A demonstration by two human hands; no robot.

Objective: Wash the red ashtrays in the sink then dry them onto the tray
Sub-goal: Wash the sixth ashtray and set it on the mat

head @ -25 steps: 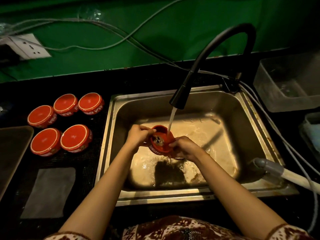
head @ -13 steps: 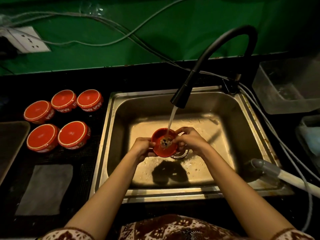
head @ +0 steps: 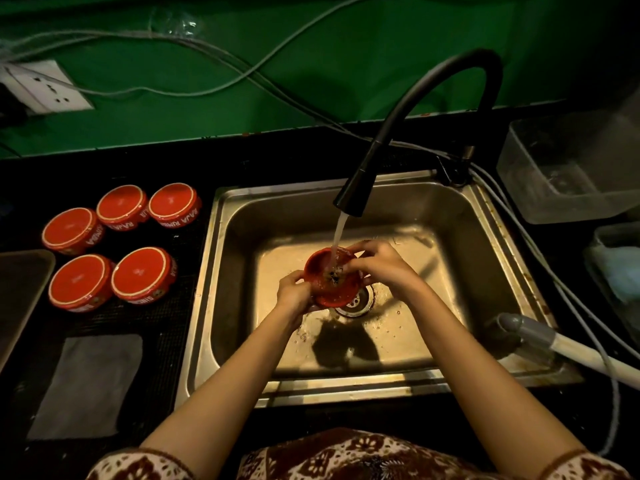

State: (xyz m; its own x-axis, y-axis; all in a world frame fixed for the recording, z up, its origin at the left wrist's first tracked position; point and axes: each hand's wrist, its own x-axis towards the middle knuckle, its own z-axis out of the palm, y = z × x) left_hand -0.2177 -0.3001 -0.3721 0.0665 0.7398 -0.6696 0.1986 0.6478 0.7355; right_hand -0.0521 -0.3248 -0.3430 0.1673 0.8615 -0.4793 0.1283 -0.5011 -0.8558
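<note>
A red ashtray [head: 329, 284] is held over the drain of the steel sink [head: 446, 216], mouth up under the running water from the black faucet [head: 353, 199]. Dark bits lie in its bowl. My left hand [head: 294, 294] grips its left side from below. My right hand [head: 379, 263] holds its right rim, fingers curled over the edge. Several other red ashtrays [head: 143, 275] sit upside down on the dark counter left of the sink. The edge of a dark tray [head: 20, 292] shows at the far left.
A grey cloth [head: 86, 386] lies on the counter at the front left. A clear plastic tub [head: 568, 168] stands right of the sink, with a grey hose [head: 540, 336] over the sink's right rim. Cables run along the green wall, and a socket [head: 45, 86] is at the far left.
The ashtray has turned from tilted toward me to mouth up under the stream. My right hand has come up onto its rim; my left hand has dropped lower on its side.
</note>
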